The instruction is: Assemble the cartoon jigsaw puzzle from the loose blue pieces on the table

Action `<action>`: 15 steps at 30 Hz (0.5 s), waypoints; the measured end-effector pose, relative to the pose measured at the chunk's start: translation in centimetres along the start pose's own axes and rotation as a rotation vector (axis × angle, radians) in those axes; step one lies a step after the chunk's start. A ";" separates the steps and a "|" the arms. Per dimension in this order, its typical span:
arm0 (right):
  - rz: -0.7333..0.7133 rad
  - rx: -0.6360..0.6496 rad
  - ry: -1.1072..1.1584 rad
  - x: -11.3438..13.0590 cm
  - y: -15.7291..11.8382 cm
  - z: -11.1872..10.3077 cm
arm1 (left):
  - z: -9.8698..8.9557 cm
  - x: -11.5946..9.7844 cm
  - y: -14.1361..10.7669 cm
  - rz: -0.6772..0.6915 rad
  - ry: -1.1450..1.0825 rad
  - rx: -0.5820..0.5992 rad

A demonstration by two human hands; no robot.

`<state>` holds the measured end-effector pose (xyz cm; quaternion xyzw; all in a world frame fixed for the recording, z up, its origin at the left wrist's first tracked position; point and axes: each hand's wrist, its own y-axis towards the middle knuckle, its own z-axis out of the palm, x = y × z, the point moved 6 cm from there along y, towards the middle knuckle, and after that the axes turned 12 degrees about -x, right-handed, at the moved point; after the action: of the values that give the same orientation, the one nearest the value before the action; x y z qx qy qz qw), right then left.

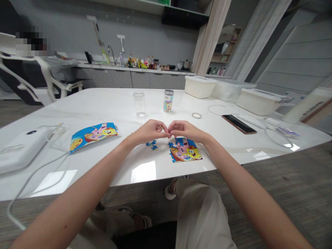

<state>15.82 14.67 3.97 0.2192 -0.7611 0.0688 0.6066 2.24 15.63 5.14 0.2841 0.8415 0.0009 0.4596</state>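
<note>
Jigsaw pieces [151, 145] lie in a small blue scatter on the white table [77, 107] right below my hands, just left of the assembled patch of puzzle [184, 150], which shows SpongeBob and Patrick in a boat. My left hand [149, 132] and my right hand [184, 130] are both held up just above the tabletop, curled, and they meet in the middle: my left fingertips [163, 128] come together with my right fingertips [172, 127], so the two hands touch at the tips. Neither hand is spread open; each is loosely closed, with the fingers bent inward. I can't tell whether a small piece is pinched between those fingertips, because the fingers hide whatever may be there. Neither hand touches the loose pieces or the puzzle, though my right hand is just above the puzzle's top edge. To my left, beyond my left wrist, lies a printed picture card [93, 136] of the same cartoon scene, set at a slant on the table. Farther ahead stand a clear drinking glass [139, 103] and a lidded jar [168, 101] with a cartoon label, and a smartphone [239, 123] lies off to the right, past a thin ring of tape [196, 115].
</note>
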 end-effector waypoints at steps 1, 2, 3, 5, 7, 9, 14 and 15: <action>0.003 -0.009 0.009 0.0 0.0 0.0 | 0.3 0.2 0.1 -0.002 -0.016 -0.035; 0.009 -0.018 0.015 0.0 0.0 -0.1 | 0.4 0.4 0.2 -0.005 -0.032 -0.065; 0.013 -0.023 0.021 0.0 0.0 -0.1 | 0.6 0.5 0.2 -0.007 -0.047 -0.090; 0.021 -0.020 0.046 0.0 0.0 -0.1 | 0.6 0.8 0.3 -0.011 -0.072 -0.136; 0.030 -0.022 0.084 -0.1 0.1 -0.1 | 0.6 0.8 0.4 -0.013 -0.090 -0.166; 0.043 -0.051 0.105 -0.2 0.2 -0.3 | 0.7 0.7 0.6 -0.007 -0.101 -0.178; 0.057 -0.112 0.027 -0.5 0.4 -0.9 | 0.0 0.6 0.4 0.027 -0.060 -0.186; 0.057 -0.113 0.007 -0.5 0.5 -1.0 | -0.3 0.4 0.3 0.050 -0.013 -0.168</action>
<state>16.56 15.58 3.79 0.1626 -0.7675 0.0435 0.6185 1.98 16.12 5.08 0.2654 0.8281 0.0811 0.4871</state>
